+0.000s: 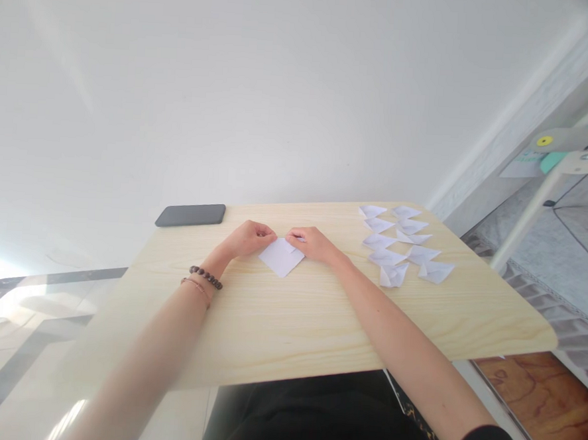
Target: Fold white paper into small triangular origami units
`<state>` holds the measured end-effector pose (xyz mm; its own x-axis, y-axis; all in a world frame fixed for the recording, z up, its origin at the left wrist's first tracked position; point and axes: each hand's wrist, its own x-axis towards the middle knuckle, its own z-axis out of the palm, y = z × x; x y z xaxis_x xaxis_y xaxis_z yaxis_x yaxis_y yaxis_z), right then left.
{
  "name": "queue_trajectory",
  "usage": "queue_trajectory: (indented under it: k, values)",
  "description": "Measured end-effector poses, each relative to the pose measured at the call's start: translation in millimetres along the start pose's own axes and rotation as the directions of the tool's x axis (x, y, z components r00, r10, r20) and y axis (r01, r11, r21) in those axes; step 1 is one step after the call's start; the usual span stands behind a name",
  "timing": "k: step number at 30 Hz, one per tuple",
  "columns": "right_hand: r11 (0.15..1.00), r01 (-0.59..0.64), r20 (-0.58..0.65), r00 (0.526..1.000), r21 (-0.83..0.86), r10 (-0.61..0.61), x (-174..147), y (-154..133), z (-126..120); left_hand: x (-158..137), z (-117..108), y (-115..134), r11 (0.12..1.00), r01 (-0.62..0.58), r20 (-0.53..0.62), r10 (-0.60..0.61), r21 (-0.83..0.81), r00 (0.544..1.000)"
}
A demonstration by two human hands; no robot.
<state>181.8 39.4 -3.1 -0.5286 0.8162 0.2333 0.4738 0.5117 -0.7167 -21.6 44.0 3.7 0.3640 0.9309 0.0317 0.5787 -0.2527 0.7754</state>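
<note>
A small white sheet of folded paper (282, 259) lies on the table in front of me, one corner pointing towards me. My left hand (251, 238) pinches its upper left edge between thumb and fingers. On the upper right edge, my right hand (314, 243) grips the paper the same way, close to a folded flap. The far corner of the paper is partly hidden by the fingertips. Dark beads and a thin bangle circle my left wrist.
Several folded white paper boats (385, 257) stand in two rough columns on the right of the light wooden table (287, 326). A dark phone (191, 215) lies at the back left. A white wall (281, 100) rises behind; a metal frame (528, 214) stands at the right.
</note>
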Motion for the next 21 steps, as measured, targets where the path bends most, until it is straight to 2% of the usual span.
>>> queue_trajectory:
  k: [6,11,17,21]
  values:
    - [1.000,-0.003,-0.011,1.000,-0.002,0.003,2,0,3,-3,2,5,0.999,0.027,-0.001,-0.027,-0.032,1.000]
    - [1.000,0.014,-0.034,0.999,-0.024,-0.015,3,-1,6,-5,7,10,0.997,-0.013,0.024,0.015,-0.073,1.000]
    - [0.998,0.005,-0.022,1.000,-0.065,-0.007,-1,-4,-3,-2,1,2,0.993,-0.006,-0.030,0.002,-0.118,1.000]
    - [0.999,-0.041,0.020,0.999,-0.015,0.042,-3,-5,-9,0,-1,-2,0.992,-0.014,-0.051,0.008,-0.127,0.999]
